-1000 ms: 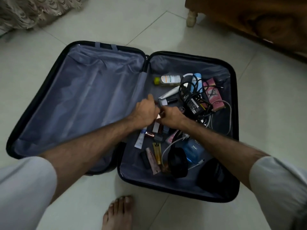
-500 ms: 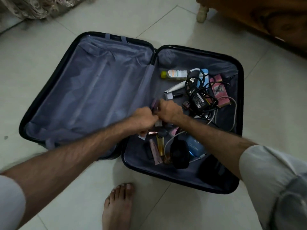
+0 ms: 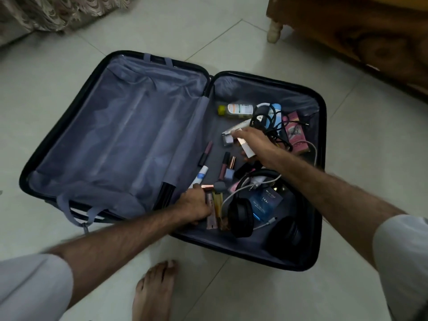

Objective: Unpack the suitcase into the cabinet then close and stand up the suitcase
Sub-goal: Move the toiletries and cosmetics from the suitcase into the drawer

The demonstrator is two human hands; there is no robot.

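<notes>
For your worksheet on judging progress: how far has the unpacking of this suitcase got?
Early. Done: suitcase lies open, its left half bare. In hand: right hand holds a small tube, left hand grips cosmetics. Left: headphones, blue box, cables; then closing and standing.

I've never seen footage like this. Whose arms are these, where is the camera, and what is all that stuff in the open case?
There is no machine here: a person wears a wide-angle camera on the head, looking down at their own arms. An open suitcase lies flat on the tiled floor. One half shows only grey lining; the other holds small things: black headphones, a blue perfume box, a yellow-capped bottle, a pink box, tangled black cables and cosmetic tubes. The left hand grips small tubes near the front edge. The right hand holds a small pale item and reaches toward the cables. A bare foot and wooden furniture also show.
</notes>
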